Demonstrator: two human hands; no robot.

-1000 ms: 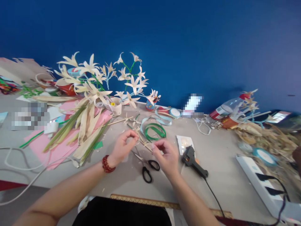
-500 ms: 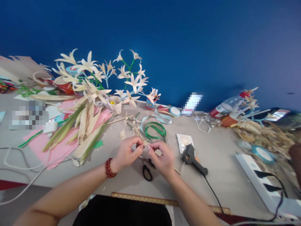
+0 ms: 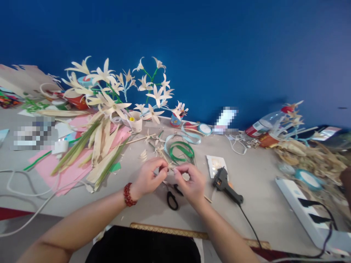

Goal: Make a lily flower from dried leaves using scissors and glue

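My left hand (image 3: pixel 150 176), with a red beaded bracelet at the wrist, pinches a small pale husk piece (image 3: pixel 170 166) above the table. Opposite it, my right hand (image 3: pixel 192 181) pinches the same piece with thumb and forefinger. The fingers cover much of it, so its full shape is hidden. Black-handled scissors (image 3: pixel 172 201) lie under the hands, blades partly covered. Just beyond the fingers are a loop of green ribbon (image 3: pixel 181 152) and small husk flowers (image 3: pixel 158 149). Loose pale petals (image 3: pixel 143 156) rest near my left hand.
A glue gun (image 3: pixel 226 186) with a cord lies right of my right hand, against a white packet (image 3: pixel 216 164). Farther right is a power strip (image 3: pixel 301 212). Corn husks (image 3: pixel 101 146) cover pink paper at left. White flowers (image 3: pixel 112 104) stand behind in cups.
My right hand has shifted very slightly to the right, away from the left, both still pinching. The whole view has moved a little; nothing else visibly differs.
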